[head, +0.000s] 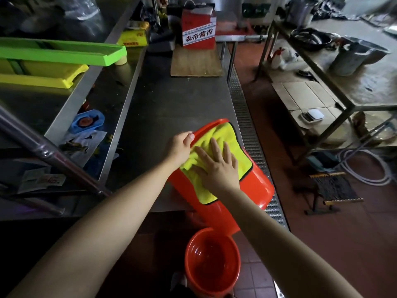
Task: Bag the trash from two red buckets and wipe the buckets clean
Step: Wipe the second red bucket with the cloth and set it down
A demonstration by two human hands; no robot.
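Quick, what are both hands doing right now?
Left hand: grips the rim of the red bucket lying on the table.
Right hand: open, fingers flat, pressing the yellow cloth on the bucket.

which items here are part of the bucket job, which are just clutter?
Job:
- bucket on the table, on its side
- yellow cloth, spread on it
- right hand, flat on the cloth
- left hand, gripping the bucket's rim
- second bucket, upright on the floor

Clutter:
- green tray
- yellow tray
- red bag
- wooden board
- scale
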